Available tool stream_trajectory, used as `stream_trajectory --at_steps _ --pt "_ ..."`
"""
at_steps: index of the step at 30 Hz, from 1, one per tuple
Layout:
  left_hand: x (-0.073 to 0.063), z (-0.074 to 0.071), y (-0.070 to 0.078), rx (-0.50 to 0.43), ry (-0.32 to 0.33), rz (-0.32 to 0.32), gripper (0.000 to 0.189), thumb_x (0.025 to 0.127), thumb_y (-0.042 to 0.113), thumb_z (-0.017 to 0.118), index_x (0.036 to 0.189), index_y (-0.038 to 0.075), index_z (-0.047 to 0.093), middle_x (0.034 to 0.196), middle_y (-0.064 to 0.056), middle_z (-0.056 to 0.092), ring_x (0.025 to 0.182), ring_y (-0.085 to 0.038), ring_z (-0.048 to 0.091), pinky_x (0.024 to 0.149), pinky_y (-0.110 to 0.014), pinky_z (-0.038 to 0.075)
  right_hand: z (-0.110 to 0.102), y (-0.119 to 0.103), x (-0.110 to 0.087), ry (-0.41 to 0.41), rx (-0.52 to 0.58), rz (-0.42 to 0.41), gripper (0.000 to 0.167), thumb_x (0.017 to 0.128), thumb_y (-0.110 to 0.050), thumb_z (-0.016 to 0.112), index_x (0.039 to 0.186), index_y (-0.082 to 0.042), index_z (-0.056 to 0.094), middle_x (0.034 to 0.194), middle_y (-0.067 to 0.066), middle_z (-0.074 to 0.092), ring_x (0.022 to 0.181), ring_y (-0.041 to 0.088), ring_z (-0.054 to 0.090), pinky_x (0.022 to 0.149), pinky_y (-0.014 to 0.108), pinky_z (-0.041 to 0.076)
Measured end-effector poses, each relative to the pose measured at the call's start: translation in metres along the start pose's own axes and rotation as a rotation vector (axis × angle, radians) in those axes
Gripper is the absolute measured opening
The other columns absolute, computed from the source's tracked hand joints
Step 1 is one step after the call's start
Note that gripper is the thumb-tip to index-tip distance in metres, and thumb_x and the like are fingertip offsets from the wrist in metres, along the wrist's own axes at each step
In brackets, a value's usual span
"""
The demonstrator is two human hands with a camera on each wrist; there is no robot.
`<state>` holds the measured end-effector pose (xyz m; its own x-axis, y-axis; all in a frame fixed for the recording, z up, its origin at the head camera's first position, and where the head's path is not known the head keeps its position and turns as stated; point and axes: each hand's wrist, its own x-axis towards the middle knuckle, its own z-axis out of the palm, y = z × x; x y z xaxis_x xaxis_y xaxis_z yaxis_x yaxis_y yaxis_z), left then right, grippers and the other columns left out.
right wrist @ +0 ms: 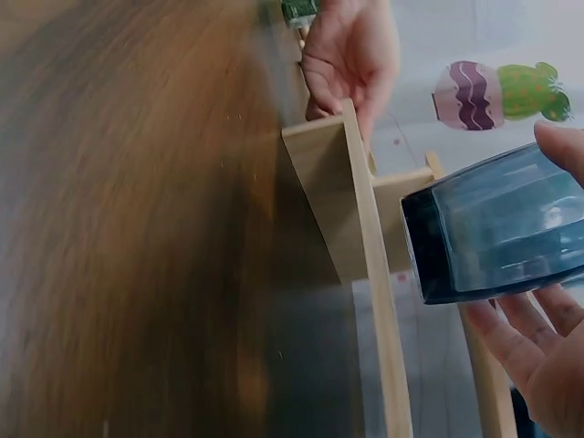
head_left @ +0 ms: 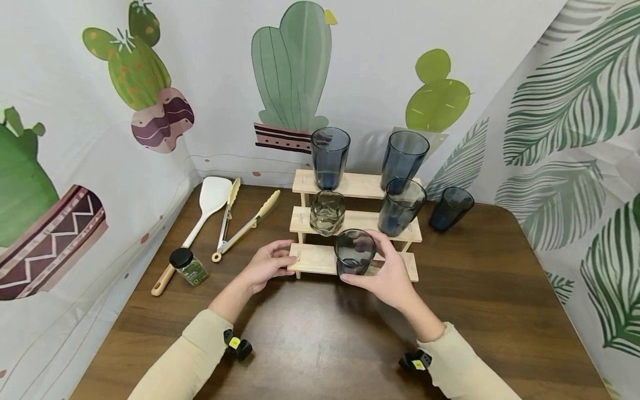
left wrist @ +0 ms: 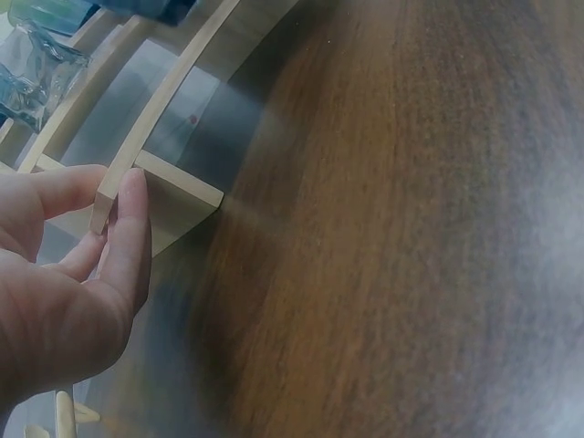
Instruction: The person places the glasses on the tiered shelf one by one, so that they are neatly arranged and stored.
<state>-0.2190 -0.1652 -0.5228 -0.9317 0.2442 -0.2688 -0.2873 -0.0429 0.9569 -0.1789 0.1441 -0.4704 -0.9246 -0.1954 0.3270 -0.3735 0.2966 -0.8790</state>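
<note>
My right hand [head_left: 394, 279] grips a dark blue-grey glass tumbler [head_left: 355, 253] by its sides, over the lowest step of a three-tier wooden rack [head_left: 312, 259]. In the right wrist view, a small gap shows between the tumbler's base [right wrist: 427, 246] and the board. My left hand [head_left: 269, 266] pinches the left end of that lowest board, thumb above and fingers beneath, as the left wrist view shows on the board [left wrist: 151, 123]. A short wavy clear glass [head_left: 327, 214] and a tall tumbler [head_left: 401, 208] stand on the middle step.
Two tall blue tumblers stand on the top step, a left one [head_left: 330, 158] and a right one [head_left: 405, 158]. Another dark tumbler [head_left: 451, 209] is right of the rack. A white spatula [head_left: 214, 194], tongs [head_left: 245, 226] and a black-lidded jar [head_left: 190, 268] lie left.
</note>
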Motion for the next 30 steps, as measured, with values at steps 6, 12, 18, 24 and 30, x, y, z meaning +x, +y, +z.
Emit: stream_trajectory --at_steps 6,12,18,24,30 --pt "0.0 0.001 0.0 -0.001 -0.003 0.001 0.06 0.097 0.0 0.069 0.15 -0.006 0.043 0.12 -0.022 0.063 0.089 -0.021 0.069 0.079 -0.033 0.064 0.021 -0.007 0.009 -0.018 0.061 0.04 0.096 0.066 -0.006 0.1 0.147 -0.017 0.051 0.132 0.005 0.061 0.117 0.025 0.061 0.095 0.051 0.057" --pt "0.0 0.001 -0.001 -0.009 -0.004 0.003 0.059 0.097 -0.001 0.068 0.15 -0.007 0.042 0.12 -0.021 0.063 0.089 -0.02 0.069 0.079 -0.033 0.064 0.038 -0.004 0.017 -0.013 0.096 0.002 0.097 0.065 -0.006 0.1 0.148 -0.014 0.051 0.136 0.008 0.059 0.122 0.028 0.059 0.098 0.05 0.056" --pt "0.0 0.001 -0.001 -0.013 -0.001 0.0 0.059 0.097 -0.001 0.068 0.15 -0.006 0.042 0.119 -0.02 0.063 0.088 -0.02 0.069 0.079 -0.032 0.064 0.048 0.004 0.02 -0.007 0.099 -0.039 0.096 0.066 -0.016 0.102 0.147 -0.022 0.051 0.135 0.002 0.059 0.119 0.022 0.06 0.095 0.043 0.059" --pt "0.0 0.001 -0.001 -0.012 0.003 0.006 0.059 0.097 -0.001 0.068 0.15 -0.007 0.043 0.12 -0.021 0.064 0.089 -0.019 0.069 0.078 -0.032 0.064 0.053 0.005 0.021 0.024 0.079 -0.052 0.095 0.067 -0.022 0.102 0.147 -0.025 0.051 0.129 0.001 0.06 0.113 0.02 0.063 0.091 0.04 0.06" --pt "0.001 0.001 -0.001 -0.013 0.007 0.008 0.059 0.097 -0.002 0.068 0.149 -0.007 0.043 0.118 -0.019 0.064 0.088 -0.019 0.068 0.077 -0.031 0.064 0.058 0.002 0.022 0.033 0.097 -0.02 0.094 0.069 -0.02 0.101 0.147 -0.022 0.048 0.124 0.006 0.059 0.108 0.024 0.066 0.092 0.039 0.06"
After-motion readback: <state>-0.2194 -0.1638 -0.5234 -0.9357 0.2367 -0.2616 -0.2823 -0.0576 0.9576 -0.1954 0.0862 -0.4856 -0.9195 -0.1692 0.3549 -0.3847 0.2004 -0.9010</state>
